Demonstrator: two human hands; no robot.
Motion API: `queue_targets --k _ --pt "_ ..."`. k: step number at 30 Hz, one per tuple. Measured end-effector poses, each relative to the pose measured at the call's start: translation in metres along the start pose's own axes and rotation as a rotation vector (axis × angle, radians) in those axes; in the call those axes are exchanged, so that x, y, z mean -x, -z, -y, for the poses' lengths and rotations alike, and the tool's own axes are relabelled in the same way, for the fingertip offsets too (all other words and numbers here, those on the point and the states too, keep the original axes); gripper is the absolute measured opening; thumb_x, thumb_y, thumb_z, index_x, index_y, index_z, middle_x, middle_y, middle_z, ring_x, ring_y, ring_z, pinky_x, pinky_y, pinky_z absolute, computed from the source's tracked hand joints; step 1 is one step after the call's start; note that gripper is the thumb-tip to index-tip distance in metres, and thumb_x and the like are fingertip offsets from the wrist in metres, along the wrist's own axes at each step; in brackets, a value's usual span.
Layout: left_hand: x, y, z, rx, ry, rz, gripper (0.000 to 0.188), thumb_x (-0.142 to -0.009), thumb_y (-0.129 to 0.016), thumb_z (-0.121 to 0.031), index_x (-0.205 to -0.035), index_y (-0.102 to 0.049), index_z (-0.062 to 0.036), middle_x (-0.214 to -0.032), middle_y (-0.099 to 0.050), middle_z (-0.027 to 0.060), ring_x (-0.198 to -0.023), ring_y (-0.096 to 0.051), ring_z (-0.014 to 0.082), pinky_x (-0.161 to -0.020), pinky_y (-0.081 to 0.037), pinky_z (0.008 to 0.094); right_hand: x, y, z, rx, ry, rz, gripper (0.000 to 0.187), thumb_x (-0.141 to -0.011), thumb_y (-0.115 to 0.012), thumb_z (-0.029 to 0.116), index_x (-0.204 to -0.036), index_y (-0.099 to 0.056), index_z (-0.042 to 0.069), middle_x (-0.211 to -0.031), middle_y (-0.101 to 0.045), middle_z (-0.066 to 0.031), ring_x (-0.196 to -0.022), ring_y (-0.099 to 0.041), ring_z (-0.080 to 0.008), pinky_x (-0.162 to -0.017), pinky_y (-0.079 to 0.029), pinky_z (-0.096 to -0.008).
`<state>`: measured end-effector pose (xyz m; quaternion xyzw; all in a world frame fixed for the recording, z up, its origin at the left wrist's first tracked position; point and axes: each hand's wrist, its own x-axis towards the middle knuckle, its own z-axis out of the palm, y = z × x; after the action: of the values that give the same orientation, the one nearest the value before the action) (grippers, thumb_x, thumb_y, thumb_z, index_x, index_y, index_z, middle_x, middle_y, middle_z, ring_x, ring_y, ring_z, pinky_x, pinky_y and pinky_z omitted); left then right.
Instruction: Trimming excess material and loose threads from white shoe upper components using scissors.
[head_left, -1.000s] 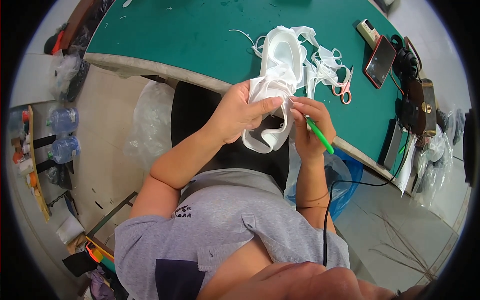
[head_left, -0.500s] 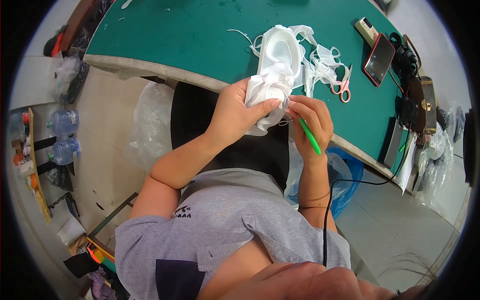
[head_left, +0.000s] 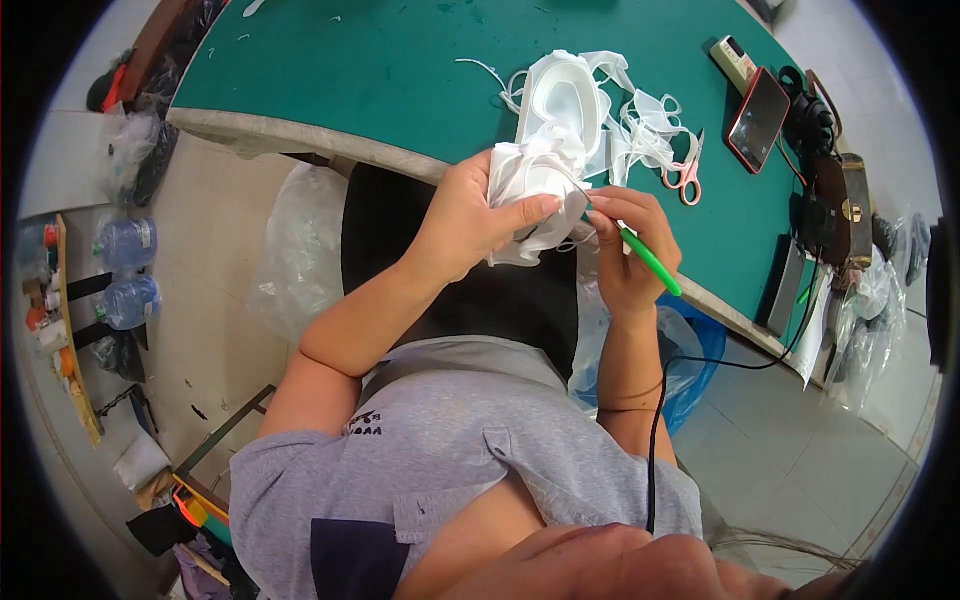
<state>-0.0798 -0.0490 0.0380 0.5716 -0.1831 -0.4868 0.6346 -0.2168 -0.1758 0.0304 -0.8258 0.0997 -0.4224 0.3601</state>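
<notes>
At the table's near edge my left hand (head_left: 462,215) is closed around a white, rounded piece wrapped in thin white fabric (head_left: 535,182), thumb across its front. My right hand (head_left: 630,245) pinches a slim tool with a bright green handle (head_left: 650,262); its thin tip points at the right side of the fabric, and I cannot tell whether it touches. Just beyond my hands lies a white molded shell with a hollow, cup-like inside (head_left: 560,92). Loose white fabric strips (head_left: 640,130) are heaped to its right.
Pink-handled scissors (head_left: 684,180) lie right of the strips on the green tabletop (head_left: 370,80). Farther right are a red-edged phone (head_left: 759,120), a beige handheld device (head_left: 733,62) and a dark case (head_left: 853,210). A black cable (head_left: 720,364) runs past my right forearm.
My right hand and the green-handled tool have shifted slightly right, and more of the thin tip shows. The wrapped white piece has tilted a little in my left hand.
</notes>
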Motion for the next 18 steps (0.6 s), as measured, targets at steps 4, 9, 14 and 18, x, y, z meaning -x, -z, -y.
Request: queue_targets --k 4,9,14,18 --pt "-0.0002 -0.0035 0.004 -0.049 -0.07 -0.026 0.042 -0.076 -0.076 -0.018 -0.107 -0.058 0.0029 -0.09 -0.065 0.0058 -0.079 -0.06 0.0109 -0.071 -0.05 0.0263 -0.0016 -0.0006 -0.0006 0.052 0.027 0.032 0.011 -0.077 -0.068 -0.003 -0.086 -0.063 -0.001 -0.085 -0.066 -0.0134 -0.076 -0.063 -0.0229 -0.069 -0.049 -0.0282" --pt "0.0007 -0.0039 0.005 -0.193 -0.151 -0.069 0.042 -0.075 -0.076 -0.019 -0.106 -0.059 0.0035 -0.09 -0.066 0.0075 -0.079 -0.061 0.0111 -0.071 -0.05 0.0263 -0.0013 0.0 -0.0016 0.09 0.047 0.044 0.011 -0.076 -0.068 -0.002 -0.086 -0.063 0.0 -0.085 -0.066 -0.0124 -0.075 -0.062 -0.0237 -0.067 -0.048 -0.0287" --pt "0.002 -0.0085 0.0044 -0.222 -0.261 -0.092 0.039 -0.075 -0.075 -0.018 -0.104 -0.061 0.0032 -0.09 -0.067 0.0084 -0.079 -0.061 0.0105 -0.072 -0.05 0.0263 -0.0037 -0.0006 0.0006 0.157 0.099 0.068 0.014 -0.073 -0.069 -0.003 -0.085 -0.062 0.0 -0.083 -0.065 -0.0118 -0.073 -0.061 -0.0252 -0.065 -0.048 -0.0295" --pt "0.0021 -0.0079 0.0048 -0.267 -0.256 -0.088 0.037 -0.076 -0.075 -0.018 -0.104 -0.061 0.0037 -0.089 -0.067 0.0085 -0.078 -0.061 0.0103 -0.071 -0.05 0.0261 -0.0045 -0.0004 0.0005 0.229 0.119 0.105 0.017 -0.071 -0.07 -0.003 -0.085 -0.062 0.001 -0.083 -0.064 -0.0104 -0.074 -0.06 -0.026 -0.064 -0.047 -0.03"
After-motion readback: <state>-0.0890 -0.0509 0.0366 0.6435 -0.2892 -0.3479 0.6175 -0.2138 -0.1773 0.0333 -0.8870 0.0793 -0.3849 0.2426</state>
